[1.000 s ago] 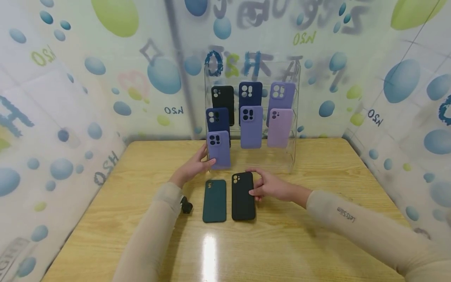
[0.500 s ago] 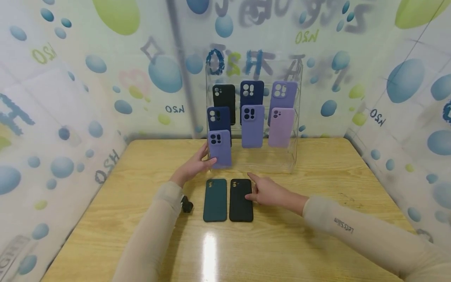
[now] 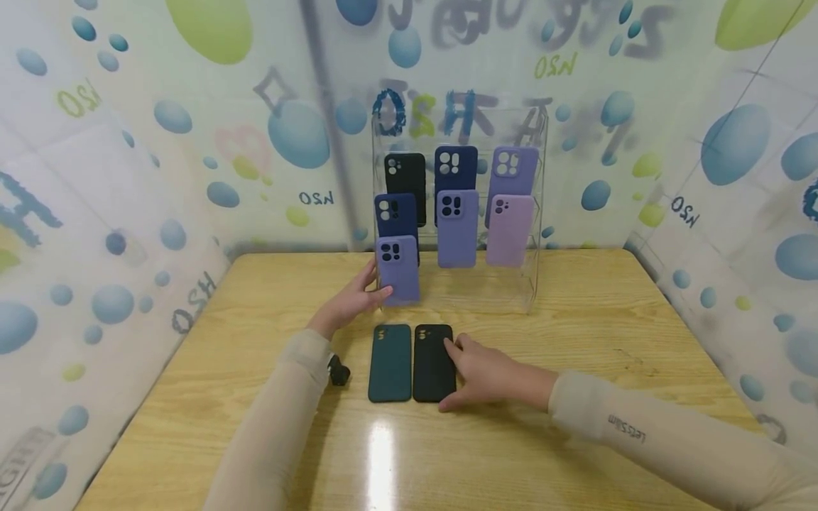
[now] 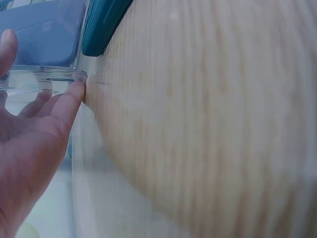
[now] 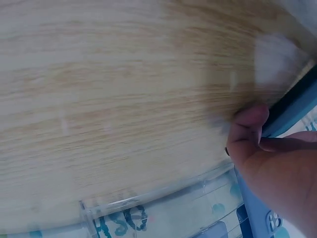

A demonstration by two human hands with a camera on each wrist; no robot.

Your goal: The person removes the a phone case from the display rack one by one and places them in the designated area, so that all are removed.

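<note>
Clearly two hands at work, sleeves pale, table (image 3: 575, 305) of light wood grain. Black case (image 3: 433, 369) lies flat, in front of the clear rack (image 3: 460, 289) and near its bottom edge; camera cutout at its far left corner. Teal case (image 3: 390, 365) flat just beside it on the left, long edges parallel, a narrow gap between, near ends roughly level. Right hand (image 3: 488, 370) spread along the black case's right edge: forefinger on its upper right part, thumb down by its near right corner. Left hand (image 3: 350, 298) grips the rack at the lower part of its left edge, thumb in front by the bottom lilac case (image 3: 399, 277), fingers behind. Small black device (image 3: 339, 371) at the left wrist. Rack stands upright close to the table's far edge. Top row, left to right: racked black case (image 3: 409, 186), upper navy case (image 3: 456, 174), upper lilac case (image 3: 516, 177). Row below: lower navy case (image 3: 397, 223) by the rack's left edge, partly covered by the bottom lilac one; middle lilac case (image 3: 457, 238); pink case (image 3: 509, 231) toward the right edge. Behind, a wall (image 3: 255, 213) with blue and green drops, lettering reversed.
</note>
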